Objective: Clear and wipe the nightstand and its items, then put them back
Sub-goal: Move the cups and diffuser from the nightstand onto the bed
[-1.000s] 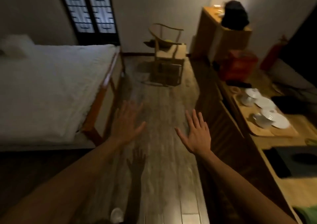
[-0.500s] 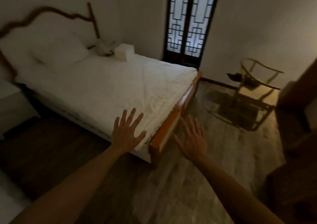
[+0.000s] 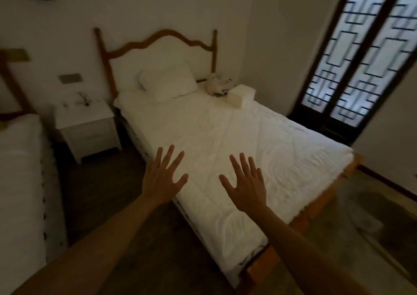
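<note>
Nightstand, white, is coming into view between two beds as the wearer's gaze is swinging round from the chair corner; left hand and right hand are hovering spread wide, holding nothing, clearing not yet begun.

The nightstand stands left of the bed, against the wall. A pillow lies at the bed's head; a box lies right of it.
</note>
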{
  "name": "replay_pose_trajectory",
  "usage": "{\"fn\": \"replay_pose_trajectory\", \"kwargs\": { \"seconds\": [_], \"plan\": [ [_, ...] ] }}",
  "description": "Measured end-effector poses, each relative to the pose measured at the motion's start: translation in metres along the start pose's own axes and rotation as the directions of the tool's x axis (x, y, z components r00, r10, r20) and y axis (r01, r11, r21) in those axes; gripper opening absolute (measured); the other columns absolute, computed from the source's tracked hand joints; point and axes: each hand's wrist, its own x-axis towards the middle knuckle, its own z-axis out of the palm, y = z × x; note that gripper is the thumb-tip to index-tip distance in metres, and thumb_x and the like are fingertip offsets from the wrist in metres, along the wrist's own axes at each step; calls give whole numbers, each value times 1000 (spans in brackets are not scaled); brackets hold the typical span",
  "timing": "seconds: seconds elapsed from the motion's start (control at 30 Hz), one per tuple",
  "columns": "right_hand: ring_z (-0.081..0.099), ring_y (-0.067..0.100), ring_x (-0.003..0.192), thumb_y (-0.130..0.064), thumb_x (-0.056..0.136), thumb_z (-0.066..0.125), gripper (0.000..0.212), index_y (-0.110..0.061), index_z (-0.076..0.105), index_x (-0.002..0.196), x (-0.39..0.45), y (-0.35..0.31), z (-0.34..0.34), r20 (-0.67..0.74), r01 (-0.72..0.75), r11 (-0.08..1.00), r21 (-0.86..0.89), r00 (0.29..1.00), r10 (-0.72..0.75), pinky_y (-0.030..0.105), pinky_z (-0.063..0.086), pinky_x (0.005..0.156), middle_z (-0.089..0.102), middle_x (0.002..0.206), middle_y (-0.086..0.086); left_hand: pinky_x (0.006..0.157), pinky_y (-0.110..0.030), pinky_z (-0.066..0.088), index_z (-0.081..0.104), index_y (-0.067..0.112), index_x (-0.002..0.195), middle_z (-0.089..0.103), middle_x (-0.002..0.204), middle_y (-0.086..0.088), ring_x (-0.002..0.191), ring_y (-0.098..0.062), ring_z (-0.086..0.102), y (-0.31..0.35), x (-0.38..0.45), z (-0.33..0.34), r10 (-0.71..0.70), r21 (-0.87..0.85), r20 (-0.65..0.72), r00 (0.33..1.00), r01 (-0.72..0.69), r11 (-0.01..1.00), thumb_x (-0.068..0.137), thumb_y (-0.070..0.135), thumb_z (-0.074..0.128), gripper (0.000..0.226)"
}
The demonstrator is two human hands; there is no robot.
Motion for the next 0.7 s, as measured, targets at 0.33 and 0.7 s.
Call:
{"fn": "replay_pose_trajectory", "kwargs": {
  "seconds": [0.33, 0.7],
  "plan": [
    [-6, 20, 155, -76, 94, 18, 75, -39, 4, 158, 235, -101, 88, 128, 308, 949, 65, 941, -314, 47, 5, 125, -1, 168, -4, 120, -49, -5, -4, 45, 154, -16, 163, 9, 152, -23, -12, -146, 105, 0, -358, 23, -59, 932, 360, 933, 88, 77, 13, 75],
    [-4, 21, 155, -79, 90, 10, 79, -39, -1, 158, 423, -313, 231, 194, 467, 871, 154, 850, -490, 45, 3, 123, -2, 168, -4, 120, -52, -1, 2, 43, 155, -14, 165, 5, 152, -27, -10, -398, 201, 14, -592, 83, -68, 803, 596, 799, 91, 73, 25, 75]
  ]
}}
